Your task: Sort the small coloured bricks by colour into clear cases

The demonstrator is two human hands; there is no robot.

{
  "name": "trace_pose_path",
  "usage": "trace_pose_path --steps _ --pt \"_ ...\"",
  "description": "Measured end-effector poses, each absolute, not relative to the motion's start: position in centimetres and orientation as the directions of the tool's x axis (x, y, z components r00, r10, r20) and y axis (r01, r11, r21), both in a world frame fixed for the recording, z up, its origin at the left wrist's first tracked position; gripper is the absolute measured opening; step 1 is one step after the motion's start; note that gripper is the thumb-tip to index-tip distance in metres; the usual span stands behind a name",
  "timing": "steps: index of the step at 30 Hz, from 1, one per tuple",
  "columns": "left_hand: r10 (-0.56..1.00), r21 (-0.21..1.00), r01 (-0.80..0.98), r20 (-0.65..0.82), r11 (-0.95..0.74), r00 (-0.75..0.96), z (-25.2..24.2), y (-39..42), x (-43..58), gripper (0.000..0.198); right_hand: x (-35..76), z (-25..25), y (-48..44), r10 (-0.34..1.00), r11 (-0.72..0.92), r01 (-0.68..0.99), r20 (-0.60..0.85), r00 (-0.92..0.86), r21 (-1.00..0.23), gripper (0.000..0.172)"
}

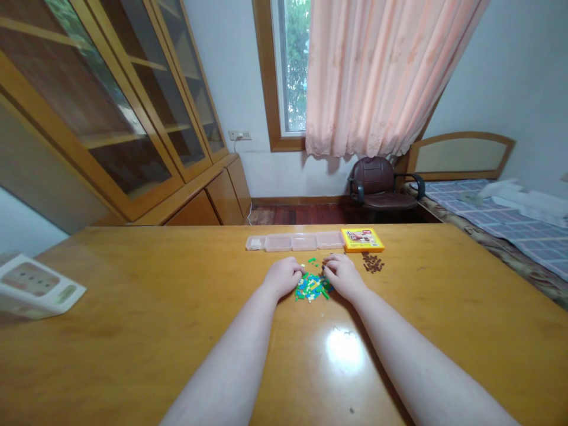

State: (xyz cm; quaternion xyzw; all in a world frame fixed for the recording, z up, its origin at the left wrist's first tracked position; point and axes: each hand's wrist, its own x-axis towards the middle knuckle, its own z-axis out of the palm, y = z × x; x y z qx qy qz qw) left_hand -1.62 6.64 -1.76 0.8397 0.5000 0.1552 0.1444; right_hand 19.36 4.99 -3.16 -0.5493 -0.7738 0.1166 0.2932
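Observation:
A small heap of tiny green, blue and yellow building pieces (312, 286) lies on the wooden table (177, 307). My left hand (284, 276) rests at the heap's left edge, its fingers curled down onto the pieces. My right hand (341, 274) sits at the heap's right edge, also curled with its fingertips among the pieces. What either hand pinches is too small to make out. A few loose green pieces (312, 260) lie just beyond the heap.
A clear plastic compartment tray (295, 241) and a yellow box lid (361, 239) lie past the hands. A pile of brown pieces (373, 263) is to the right. A white box (35, 287) sits at the left edge. A chair (381, 186) and bed (510, 225) stand behind.

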Motion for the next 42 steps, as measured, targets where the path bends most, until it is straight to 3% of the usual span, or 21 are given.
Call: trace_pose_path --steps 7,14,19,26,29,34,42 --pt "0.872 0.363 0.799 0.092 -0.479 0.481 -1.61 6.63 -1.63 0.030 19.21 -3.40 4.62 0.864 0.503 0.699 0.281 -0.418 -0.508 0.025" --pt "0.913 0.356 0.843 0.098 -0.404 0.396 -1.82 6.86 -1.80 0.029 19.21 -3.25 4.53 0.904 0.427 0.775 0.218 -0.367 -0.465 0.028" --pt "0.941 0.361 0.868 0.126 -0.340 0.316 -1.72 6.92 -1.89 0.030 19.12 -2.79 4.34 0.876 0.479 0.733 0.207 -0.435 -0.483 0.027" --pt "0.878 0.378 0.797 0.122 -0.472 0.462 -1.30 6.57 -1.76 0.028 19.07 -3.10 4.47 0.916 0.399 0.787 0.167 -0.364 -0.470 0.032" --pt "0.848 0.398 0.761 0.097 -0.512 0.520 -1.30 6.47 -1.72 0.028 19.21 -3.39 4.74 0.920 0.391 0.781 0.216 -0.326 -0.487 0.034" --pt "0.860 0.407 0.779 0.037 -0.477 0.508 -1.05 6.34 -1.62 0.031 19.60 -3.55 5.16 0.895 0.442 0.704 0.319 -0.310 -0.556 0.036" --pt "0.859 0.424 0.765 0.066 -0.485 0.508 -1.34 6.35 -1.45 0.039 19.44 -3.46 4.97 0.911 0.412 0.739 0.249 -0.329 -0.532 0.035"
